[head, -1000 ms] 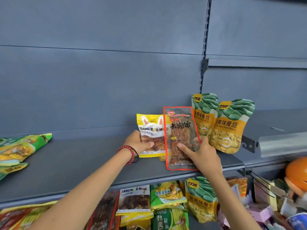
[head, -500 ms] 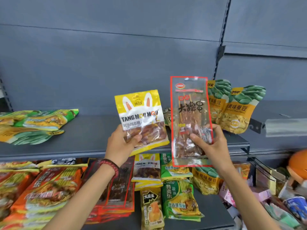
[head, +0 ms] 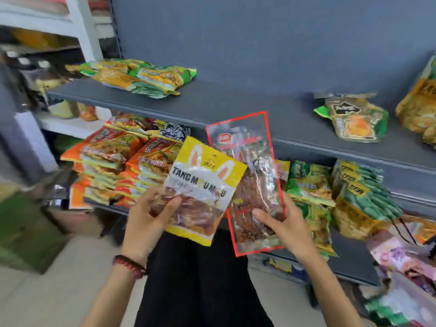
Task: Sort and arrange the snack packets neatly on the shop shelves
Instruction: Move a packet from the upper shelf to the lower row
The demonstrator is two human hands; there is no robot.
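**A packet in each hand, in front of the shelves**

Nearest me, my left wrist wears a red and black bracelet (head: 128, 265); my left hand (head: 146, 218) grips the yellow packet (head: 203, 185) by its lower left corner, thumb curled across the front over the brown contents and fingers hidden behind; the packet tilts to the right. My right hand (head: 285, 223) pinches the clear red-edged packet (head: 250, 171) low on its right side, thumb pressed flat on the front and the fingers wrapped behind; this long packet stands nearly upright, its left edge tucked behind the yellow one, so the two overlap. Both are held in the air, off any shelf, in front of the edge of the upper shelf (head: 236, 107).

Beyond my hands, the lower shelf (head: 349, 263) carries a stack of orange packets (head: 113, 161) on the left, green packets (head: 309, 182) just right of the clear packet, and green bean pouches (head: 363, 197) further right. Farther back, on the upper shelf, a heap of green and yellow packets (head: 141, 77) lies at the left end; a single green-edged packet (head: 356, 119) lies flat towards the right, well apart from that heap.
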